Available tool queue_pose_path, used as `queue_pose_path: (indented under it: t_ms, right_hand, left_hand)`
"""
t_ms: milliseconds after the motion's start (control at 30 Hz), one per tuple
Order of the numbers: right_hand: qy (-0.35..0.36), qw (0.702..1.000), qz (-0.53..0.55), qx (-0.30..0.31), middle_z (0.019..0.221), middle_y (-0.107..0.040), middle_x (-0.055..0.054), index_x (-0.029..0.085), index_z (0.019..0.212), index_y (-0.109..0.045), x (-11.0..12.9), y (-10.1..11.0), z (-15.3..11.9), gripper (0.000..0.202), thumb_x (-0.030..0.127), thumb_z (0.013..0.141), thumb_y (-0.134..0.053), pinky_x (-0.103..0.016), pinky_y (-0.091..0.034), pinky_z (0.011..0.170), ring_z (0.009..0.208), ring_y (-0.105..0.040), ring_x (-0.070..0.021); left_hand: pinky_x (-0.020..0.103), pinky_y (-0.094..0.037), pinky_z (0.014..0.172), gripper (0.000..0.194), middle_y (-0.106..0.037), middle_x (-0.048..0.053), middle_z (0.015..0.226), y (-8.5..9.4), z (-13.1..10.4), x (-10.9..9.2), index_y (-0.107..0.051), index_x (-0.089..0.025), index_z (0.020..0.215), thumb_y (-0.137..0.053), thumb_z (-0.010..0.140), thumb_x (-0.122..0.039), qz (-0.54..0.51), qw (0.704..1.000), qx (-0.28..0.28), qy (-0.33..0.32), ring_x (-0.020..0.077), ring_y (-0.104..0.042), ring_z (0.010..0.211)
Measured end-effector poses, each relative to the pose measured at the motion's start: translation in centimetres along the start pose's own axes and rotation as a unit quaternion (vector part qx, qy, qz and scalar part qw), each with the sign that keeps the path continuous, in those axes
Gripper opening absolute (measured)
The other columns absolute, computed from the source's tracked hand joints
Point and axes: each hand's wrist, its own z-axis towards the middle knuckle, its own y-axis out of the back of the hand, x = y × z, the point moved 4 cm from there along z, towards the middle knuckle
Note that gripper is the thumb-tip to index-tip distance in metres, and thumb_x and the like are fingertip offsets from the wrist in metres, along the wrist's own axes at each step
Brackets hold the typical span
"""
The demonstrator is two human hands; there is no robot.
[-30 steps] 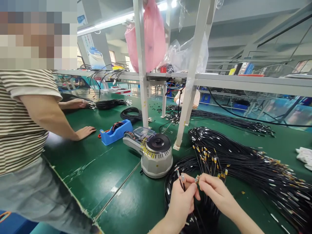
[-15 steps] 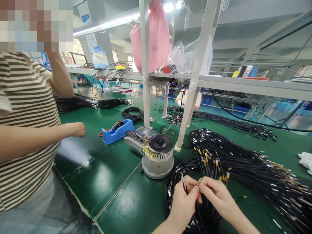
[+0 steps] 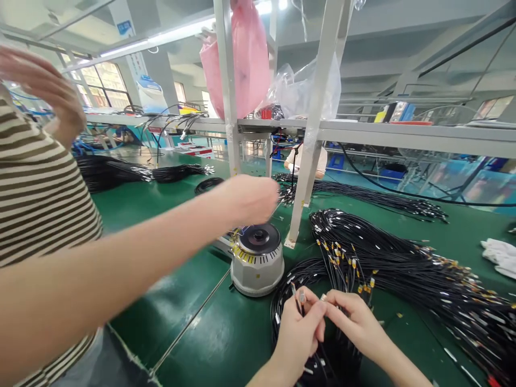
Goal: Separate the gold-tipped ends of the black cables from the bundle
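My left hand [image 3: 299, 329] is closed around thin black cables, with two silvery cable ends [image 3: 301, 296] standing up between its fingers. Its thumb and fingertips meet those of my right hand [image 3: 357, 318] at a small pale cable end [image 3: 323, 298], which my right hand pinches. Below and behind both hands lies a coil of black cables [image 3: 296, 279]. Several yellow-tagged cable ends [image 3: 353, 263] stick up just beyond my fingers. A round grey tape dispenser [image 3: 258, 271] with a black top stands to the left of the coil.
A co-worker's arm [image 3: 161, 236] reaches across from the left, its hand above the dispenser. Large black cable bundles [image 3: 387, 258] spread over the green table [image 3: 189, 317] at right. White shelf posts [image 3: 310, 129] rise behind. A white cloth-like item [image 3: 500, 257] lies far right.
The co-worker's arm has swung right, over the tape dispenser, and now hides the blue tape holder. My hands stay together; the yellow at the pinched cable end no longer shows. The view has shifted slightly.
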Motion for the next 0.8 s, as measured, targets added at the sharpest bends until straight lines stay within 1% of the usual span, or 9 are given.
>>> queue_pose_path:
  t_ms: [133,200,267,333,433,500,600,700,800]
  right_hand:
    - [-0.032,0.999,0.016,0.021,0.053,-0.044,0.004,0.017,0.063,-0.053,-1.3,-0.2,0.3,0.033,0.041,0.085,-0.044,-0.022,-0.033,0.048,0.05,-0.04,-0.0104]
    - [-0.057,0.998,0.0,-0.003,0.052,-0.045,0.004,0.017,0.061,-0.054,-2.2,0.3,0.5,0.032,0.04,0.083,-0.046,-0.022,-0.033,0.048,0.05,-0.04,-0.0109]
    - [-0.092,0.995,0.004,-0.03,0.05,-0.043,0.004,0.017,0.059,-0.053,-2.8,0.8,0.5,0.031,0.04,0.08,-0.048,-0.023,-0.032,0.047,0.049,-0.039,-0.0112]
    - [-0.113,0.991,0.057,-0.03,0.049,-0.042,0.005,0.017,0.062,-0.055,-2.7,1.2,0.4,0.031,0.042,0.079,-0.049,-0.023,-0.031,0.046,0.047,-0.038,-0.0112]
    - [-0.087,0.982,0.167,-0.013,0.055,-0.047,0.004,0.016,0.078,-0.059,-1.5,1.3,0.3,0.029,0.043,0.081,-0.049,-0.023,-0.035,0.051,0.053,-0.043,-0.0121]
    - [-0.064,0.974,0.216,-0.003,0.063,-0.052,0.001,0.015,0.084,-0.059,-0.8,1.1,0.2,0.028,0.042,0.08,-0.051,-0.023,-0.037,0.055,0.059,-0.046,-0.0126]
    - [-0.064,0.968,0.242,0.007,0.065,-0.052,0.001,0.015,0.079,-0.058,-0.6,0.8,0.1,0.023,0.038,0.077,-0.057,-0.023,-0.037,0.054,0.058,-0.045,-0.0115]
    - [-0.071,0.971,0.229,-0.009,0.06,-0.049,0.003,0.015,0.069,-0.055,-0.9,0.7,0.1,0.02,0.033,0.078,-0.058,-0.022,-0.035,0.052,0.055,-0.043,-0.0104]
    - [-0.067,0.974,0.218,-0.016,0.058,-0.048,0.003,0.015,0.066,-0.053,-1.1,0.8,0.1,0.022,0.032,0.079,-0.057,-0.022,-0.034,0.05,0.053,-0.042,-0.0097]
  left_hand:
    - [0.015,-0.011,0.026,0.031,-0.038,-0.01,0.041,0.2,-0.1,0.1,-0.039,-0.019,0.067,-0.056,0.075,-0.043,-0.054,0.998,-0.035,0.008,0.0016,-0.016,0.029]
    - [0.014,-0.01,0.027,0.032,-0.037,-0.01,0.041,0.3,-0.1,0.1,-0.037,-0.02,0.067,-0.057,0.075,-0.044,-0.069,0.997,-0.045,0.009,0.0015,-0.014,0.03]
    - [0.014,-0.01,0.027,0.033,-0.038,-0.01,0.041,0.2,-0.2,0.1,-0.035,-0.02,0.069,-0.057,0.075,-0.044,-0.085,0.996,-0.036,0.014,0.0014,-0.013,0.03]
    - [0.014,-0.009,0.029,0.031,-0.042,-0.01,0.043,-0.1,-0.2,0.3,-0.036,-0.021,0.074,-0.057,0.076,-0.044,-0.107,0.994,-0.018,0.029,0.0011,-0.014,0.031]
    - [0.014,-0.011,0.032,0.029,-0.049,-0.008,0.051,-0.6,-0.4,0.7,-0.038,-0.021,0.084,-0.061,0.074,-0.036,-0.138,0.989,0.004,0.054,0.0005,-0.018,0.033]
    - [0.014,-0.012,0.033,0.03,-0.05,-0.007,0.053,-0.7,-0.4,0.9,-0.038,-0.02,0.084,-0.064,0.07,-0.03,-0.146,0.987,0.003,0.062,0.0,-0.021,0.034]
    - [0.014,-0.013,0.033,0.029,-0.051,-0.006,0.053,-0.6,-0.4,1.2,-0.038,-0.019,0.077,-0.065,0.068,-0.028,-0.14,0.988,-0.013,0.067,-0.0004,-0.023,0.034]
    - [0.015,-0.013,0.033,0.029,-0.053,-0.005,0.055,-0.4,-0.3,1.4,-0.04,-0.018,0.074,-0.067,0.067,-0.029,-0.132,0.989,-0.029,0.064,-0.0009,-0.024,0.033]
    - [0.015,-0.013,0.032,0.033,-0.052,-0.006,0.058,-0.2,-0.2,1.5,-0.044,-0.017,0.072,-0.072,0.061,-0.03,-0.138,0.987,-0.05,0.064,-0.0021,-0.024,0.032]
